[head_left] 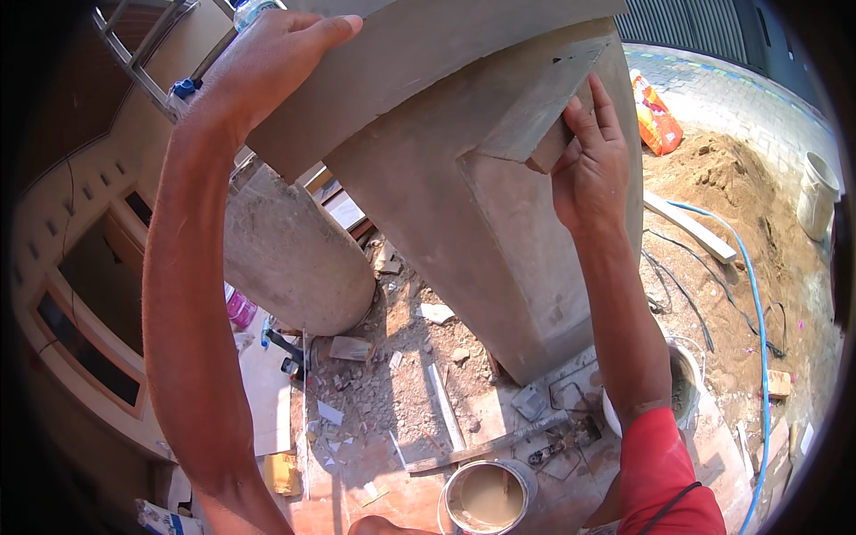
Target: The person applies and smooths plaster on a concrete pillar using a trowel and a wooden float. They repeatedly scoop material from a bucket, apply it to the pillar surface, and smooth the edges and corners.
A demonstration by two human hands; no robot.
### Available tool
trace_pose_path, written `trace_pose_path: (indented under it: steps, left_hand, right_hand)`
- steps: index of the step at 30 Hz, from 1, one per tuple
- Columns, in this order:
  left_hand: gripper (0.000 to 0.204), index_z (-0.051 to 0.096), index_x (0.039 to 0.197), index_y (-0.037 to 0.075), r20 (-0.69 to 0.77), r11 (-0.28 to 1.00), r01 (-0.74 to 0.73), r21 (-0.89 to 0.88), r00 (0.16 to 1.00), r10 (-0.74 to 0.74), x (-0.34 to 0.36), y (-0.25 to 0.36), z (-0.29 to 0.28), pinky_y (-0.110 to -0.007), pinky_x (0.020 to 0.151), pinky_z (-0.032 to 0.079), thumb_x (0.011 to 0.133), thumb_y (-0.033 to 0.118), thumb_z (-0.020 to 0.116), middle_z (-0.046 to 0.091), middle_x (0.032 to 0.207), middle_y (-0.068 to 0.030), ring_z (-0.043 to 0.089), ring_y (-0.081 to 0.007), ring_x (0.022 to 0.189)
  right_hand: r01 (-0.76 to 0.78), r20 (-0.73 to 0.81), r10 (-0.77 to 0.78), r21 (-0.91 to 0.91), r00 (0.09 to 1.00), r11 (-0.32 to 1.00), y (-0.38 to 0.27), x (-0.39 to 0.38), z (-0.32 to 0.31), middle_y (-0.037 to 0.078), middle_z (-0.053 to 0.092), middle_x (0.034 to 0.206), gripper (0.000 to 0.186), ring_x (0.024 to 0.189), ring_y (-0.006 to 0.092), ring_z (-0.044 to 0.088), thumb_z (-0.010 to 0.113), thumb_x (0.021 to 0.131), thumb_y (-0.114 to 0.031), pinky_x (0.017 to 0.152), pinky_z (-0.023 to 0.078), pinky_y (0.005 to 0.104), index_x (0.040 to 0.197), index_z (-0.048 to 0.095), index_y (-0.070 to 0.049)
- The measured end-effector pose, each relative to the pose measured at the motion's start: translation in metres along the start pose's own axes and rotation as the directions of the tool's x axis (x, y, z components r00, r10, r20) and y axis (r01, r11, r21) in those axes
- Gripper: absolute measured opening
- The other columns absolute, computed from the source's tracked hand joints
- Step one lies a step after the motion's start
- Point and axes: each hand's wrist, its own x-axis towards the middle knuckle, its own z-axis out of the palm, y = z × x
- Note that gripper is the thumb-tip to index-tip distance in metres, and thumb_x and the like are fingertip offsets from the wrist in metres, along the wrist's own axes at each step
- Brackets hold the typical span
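My left hand (278, 55) rests at the upper edge of a grey plastered beam (419, 67), thumb stretched out along it. The other fingers are mostly hidden, and I see nothing held there. In my right hand (593, 156) is a wooden-looking block (553, 144), pinched between thumb and fingers. A flat, cement-grey face (539, 111) adjoins the block and slants up against the plaster; whether both are one tool I cannot tell. Just under the beam, this lies against a wide, tapering plastered column (446, 205) with a raised edge line down its front.
A round pillar (290, 250) stands at left, with a metal ladder (147, 53) above. Below are rubble (401, 321), a bucket of greyish liquid (489, 497) and another bucket (685, 388). To the right lie sand (731, 178), a blue hose (758, 312) and an orange bag (655, 116).
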Motion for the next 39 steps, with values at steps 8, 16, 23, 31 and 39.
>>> trace_pose_path:
  steps: [8, 16, 23, 31, 39]
  left_hand:
    - [0.051, 0.071, 0.102, 0.002, 0.041, 0.999, -0.028, 0.041, 0.999, 0.027, -0.001, 0.001, -0.004, -0.032, 0.078, 0.048, 0.095, 0.051, 0.059, 0.067, 0.090, -0.0058, 0.063, -0.0156, 0.085]
    - [0.054, 0.072, 0.110, 0.002, -0.029, 0.999, 0.042, -0.005, 0.999, -0.042, -0.005, 0.005, 0.002, -0.033, 0.079, 0.049, 0.093, 0.052, 0.061, 0.070, 0.095, -0.0079, 0.065, -0.0174, 0.087]
    - [0.057, 0.072, 0.111, 0.004, -0.034, 0.997, -0.010, 0.079, 0.999, 0.013, 0.003, -0.006, -0.005, -0.033, 0.080, 0.050, 0.090, 0.056, 0.063, 0.070, 0.094, -0.0089, 0.066, -0.0187, 0.089]
    - [0.036, 0.069, 0.118, -0.002, -0.126, 0.999, 0.018, -0.046, 0.992, -0.024, -0.034, 0.036, 0.013, -0.035, 0.096, 0.047, 0.096, 0.026, 0.060, 0.069, 0.115, -0.0142, 0.063, -0.0241, 0.106]
    - [0.064, 0.068, 0.128, 0.008, -0.108, 0.986, -0.103, 0.128, 0.987, 0.117, 0.000, -0.003, -0.008, -0.041, 0.109, 0.035, 0.090, 0.059, 0.062, 0.059, 0.129, -0.0139, 0.052, -0.0248, 0.124]
  right_hand:
    - [-0.095, -0.071, 0.120, 0.289, 0.990, 0.953, 0.045, -0.017, 0.055, 0.008, 0.060, 0.128, 0.060, 0.116, 0.0168, 0.060, 0.062, 0.099, -0.008, 0.095, 0.054, 0.0315, 0.152, 0.034, -0.003]
    - [-0.147, -0.056, 0.178, 0.354, 0.982, 0.924, 0.088, -0.064, 0.113, 0.009, 0.058, 0.129, 0.067, 0.117, 0.0177, 0.057, 0.067, 0.097, -0.012, 0.096, 0.052, 0.0354, 0.153, 0.032, -0.001]
    - [-0.271, -0.022, 0.280, 0.190, 0.960, 0.944, 0.089, -0.113, 0.097, 0.008, 0.062, 0.123, 0.066, 0.109, 0.0128, 0.059, 0.070, 0.095, -0.013, 0.086, 0.052, 0.0271, 0.151, 0.038, 0.000]
    - [0.016, -0.108, 0.015, 0.281, 0.994, 0.960, 0.047, -0.029, 0.042, 0.009, 0.066, 0.116, 0.064, 0.101, 0.0125, 0.062, 0.067, 0.096, -0.010, 0.082, 0.050, 0.0263, 0.152, 0.036, -0.001]
    - [-0.026, -0.121, 0.062, 0.280, 0.991, 0.960, 0.077, -0.053, 0.103, 0.007, 0.066, 0.110, 0.057, 0.091, 0.0088, 0.058, 0.065, 0.094, -0.008, 0.079, 0.048, 0.0250, 0.146, 0.045, 0.003]
